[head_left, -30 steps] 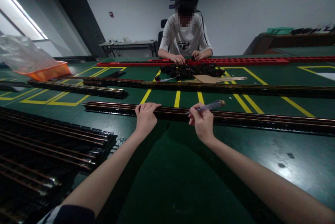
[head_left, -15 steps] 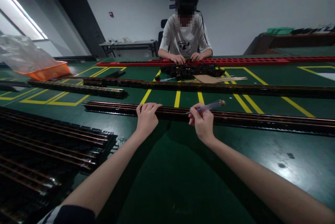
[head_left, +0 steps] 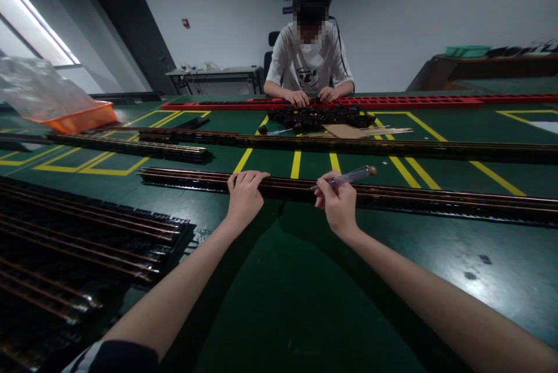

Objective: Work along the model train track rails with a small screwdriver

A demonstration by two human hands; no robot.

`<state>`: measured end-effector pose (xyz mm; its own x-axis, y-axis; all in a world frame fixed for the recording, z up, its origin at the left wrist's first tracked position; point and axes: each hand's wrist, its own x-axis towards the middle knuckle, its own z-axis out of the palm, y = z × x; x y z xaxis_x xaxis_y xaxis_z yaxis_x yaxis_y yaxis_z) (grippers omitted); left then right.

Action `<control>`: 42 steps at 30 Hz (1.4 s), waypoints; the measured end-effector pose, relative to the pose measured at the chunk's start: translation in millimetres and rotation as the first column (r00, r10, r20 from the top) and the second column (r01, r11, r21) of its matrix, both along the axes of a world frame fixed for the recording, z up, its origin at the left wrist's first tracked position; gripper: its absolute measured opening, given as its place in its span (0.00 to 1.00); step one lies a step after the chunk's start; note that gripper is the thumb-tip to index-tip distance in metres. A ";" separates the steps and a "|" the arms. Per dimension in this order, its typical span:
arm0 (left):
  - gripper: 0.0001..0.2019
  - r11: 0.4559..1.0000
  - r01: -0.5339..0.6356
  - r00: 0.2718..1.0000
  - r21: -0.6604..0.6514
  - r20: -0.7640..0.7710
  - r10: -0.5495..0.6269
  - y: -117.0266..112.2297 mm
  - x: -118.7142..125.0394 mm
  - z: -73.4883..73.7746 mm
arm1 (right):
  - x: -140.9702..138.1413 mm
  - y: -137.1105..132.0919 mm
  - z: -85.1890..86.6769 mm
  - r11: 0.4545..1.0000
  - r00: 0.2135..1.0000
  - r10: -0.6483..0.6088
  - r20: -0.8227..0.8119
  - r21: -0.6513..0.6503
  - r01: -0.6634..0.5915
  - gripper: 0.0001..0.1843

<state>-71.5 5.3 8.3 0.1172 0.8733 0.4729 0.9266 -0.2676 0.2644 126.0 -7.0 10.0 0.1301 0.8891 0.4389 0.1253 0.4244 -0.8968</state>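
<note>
A long black rail (head_left: 418,198) with copper-coloured strips lies across the green table in front of me. My left hand (head_left: 246,196) grips this rail left of centre, its fingers bent over the far edge. In my right hand (head_left: 337,201) is a small screwdriver (head_left: 354,176) with a clear, purplish handle and a brass-coloured end. The screwdriver slants, its handle up to the right and its thin tip down at the rail's strips, between my two hands. Whether the tip touches the strips I cannot tell.
Several similar rails (head_left: 87,239) lie at the near left. Beyond mine run another long rail (head_left: 392,147) and a shorter one (head_left: 131,148). A co-worker (head_left: 307,65) sits opposite, hands at black parts (head_left: 320,117) and a red rack (head_left: 414,103). An orange basket (head_left: 82,118) stands far left.
</note>
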 end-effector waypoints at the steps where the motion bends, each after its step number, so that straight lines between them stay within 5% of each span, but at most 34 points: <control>1: 0.24 1.000 0.001 1.000 0.003 0.005 -0.001 0.3 -0.4 -0.5 | 0.0 -0.1 0.1 1.000 1.000 0.000 0.001 0.000 0.000 0.10; 11: 0.15 1.000 0.013 1.000 0.011 0.013 -0.013 0.4 0.0 -0.9 | -0.3 0.2 0.2 1.000 1.000 -0.004 -0.002 -0.002 0.004 0.10; 42: 0.13 0.999 -0.002 0.998 0.040 -0.070 0.005 0.4 2.1 -3.1 | -0.6 0.1 0.5 1.000 1.000 -0.009 -0.006 -0.009 0.009 0.09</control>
<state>-69.4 5.7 5.1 0.1481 0.8544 0.4981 0.9434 -0.2732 0.1881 125.4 -6.9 10.5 0.1409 0.8916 0.4303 0.1232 0.4155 -0.9012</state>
